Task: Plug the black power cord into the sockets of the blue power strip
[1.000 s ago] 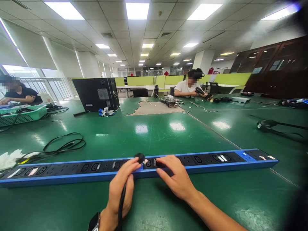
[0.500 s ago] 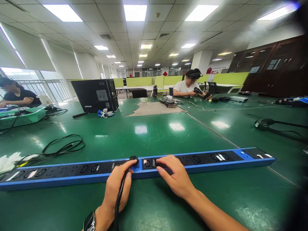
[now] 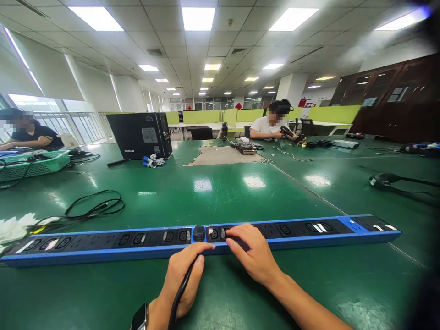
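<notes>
A long blue and black power strip (image 3: 151, 250) lies across the green table. A round black plug (image 3: 199, 233) sits on a blue section near its middle. From the plug side a thick black cable (image 3: 181, 289) runs down along my left hand (image 3: 185, 277), whose fingers are apart, with the index finger over the strip's front edge. Whether the cable is gripped or only lies against the hand is hard to see. My right hand (image 3: 252, 252) rests at the strip right of the plug, thumb and fingers bent over the sockets; what is under the fingertips is hidden.
Farther back stand a black computer case (image 3: 137, 136) and a green basket (image 3: 37, 165). A coiled black cable (image 3: 96, 204) and white gloves (image 3: 17, 229) lie at left. Two people sit at the table's far and left sides. A black device (image 3: 383, 180) is at right.
My left hand has come off the plug and moved down and right, uncovering it. My right hand has stayed nearly in place. The view has shifted slightly.
</notes>
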A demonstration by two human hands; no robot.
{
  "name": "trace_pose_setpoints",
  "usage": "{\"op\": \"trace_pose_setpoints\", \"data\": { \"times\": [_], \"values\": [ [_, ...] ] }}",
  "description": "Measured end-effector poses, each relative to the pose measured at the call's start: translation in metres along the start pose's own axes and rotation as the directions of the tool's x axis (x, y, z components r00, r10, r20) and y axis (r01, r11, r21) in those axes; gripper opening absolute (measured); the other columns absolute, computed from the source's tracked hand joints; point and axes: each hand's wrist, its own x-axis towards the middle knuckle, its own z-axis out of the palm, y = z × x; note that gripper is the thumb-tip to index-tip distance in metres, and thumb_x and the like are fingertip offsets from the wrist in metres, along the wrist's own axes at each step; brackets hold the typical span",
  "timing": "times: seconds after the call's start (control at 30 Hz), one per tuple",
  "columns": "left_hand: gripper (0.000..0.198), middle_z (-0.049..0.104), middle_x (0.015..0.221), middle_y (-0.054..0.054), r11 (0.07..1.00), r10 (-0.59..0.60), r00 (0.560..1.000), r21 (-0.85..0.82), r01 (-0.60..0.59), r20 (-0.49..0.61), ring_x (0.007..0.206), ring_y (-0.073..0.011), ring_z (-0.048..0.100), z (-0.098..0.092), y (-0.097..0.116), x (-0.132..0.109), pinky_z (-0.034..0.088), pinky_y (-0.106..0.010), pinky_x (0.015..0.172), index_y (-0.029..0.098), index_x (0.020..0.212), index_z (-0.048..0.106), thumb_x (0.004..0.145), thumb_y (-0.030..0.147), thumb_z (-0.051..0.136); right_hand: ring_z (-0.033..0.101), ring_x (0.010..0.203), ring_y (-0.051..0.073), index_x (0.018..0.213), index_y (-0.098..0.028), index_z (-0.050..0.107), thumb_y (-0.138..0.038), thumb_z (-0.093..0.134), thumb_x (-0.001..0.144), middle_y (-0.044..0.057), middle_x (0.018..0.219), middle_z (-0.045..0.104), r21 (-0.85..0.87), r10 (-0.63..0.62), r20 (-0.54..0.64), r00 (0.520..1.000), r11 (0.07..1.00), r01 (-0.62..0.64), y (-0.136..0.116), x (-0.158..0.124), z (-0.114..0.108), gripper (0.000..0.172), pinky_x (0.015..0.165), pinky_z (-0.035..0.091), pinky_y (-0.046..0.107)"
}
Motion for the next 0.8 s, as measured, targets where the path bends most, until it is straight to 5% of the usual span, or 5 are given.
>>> {"op": "trace_pose_setpoints", "data": {
  "times": [0.2,0.37,0.53,0.8],
  "values": [
    [0.032,0.075,0.101,-0.006,0.999,0.026,1.000,-0.038,-0.026,0.004,0.094,-0.0176,0.071,0.002,-0.001,-0.001,0.058,-0.030,0.085,0.019,0.105,0.068,0.093,0.018,0.039,0.063,0.086,0.021,0.092,-0.023,0.067,-0.034,0.055,0.092,0.004,0.090,0.072,-0.013,-0.008,0.007,1.000,1.000,0.008,0.001,0.000,0.000,0.017,0.079,0.047,0.038],
    [0.032,0.070,0.117,-0.007,0.978,0.195,0.979,0.086,-0.190,-0.064,0.108,-0.0171,0.067,0.003,-0.015,-0.004,0.054,-0.029,0.094,0.020,0.115,0.062,0.090,0.009,0.045,0.063,0.085,0.021,0.090,-0.023,0.067,-0.033,0.055,0.091,0.004,0.088,0.072,-0.003,-0.021,0.007,1.000,1.000,0.021,0.002,0.000,-0.001,0.016,0.078,0.047,0.037],
    [0.037,0.065,0.111,-0.008,0.954,0.227,0.959,0.234,-0.185,-0.171,0.094,-0.0165,0.067,0.002,-0.025,-0.003,0.057,-0.022,0.070,0.022,0.121,0.056,0.085,0.013,0.057,0.063,0.084,0.021,0.089,-0.022,0.067,-0.032,0.055,0.091,0.004,0.087,0.072,0.008,-0.026,0.020,0.999,1.000,0.026,0.000,0.000,-0.003,0.016,0.077,0.047,0.037],
    [0.047,0.060,0.123,-0.012,0.868,0.162,0.983,0.486,-0.101,-0.087,0.114,-0.0263,0.056,-0.001,-0.044,0.002,0.046,-0.046,0.097,0.023,0.133,0.046,0.088,0.029,0.061,0.062,0.085,0.020,0.088,-0.022,0.066,-0.030,0.055,0.091,0.004,0.087,0.072,0.010,-0.017,0.034,0.999,1.000,0.017,0.001,0.000,-0.003,0.014,0.078,0.046,0.037]
  ]
}}
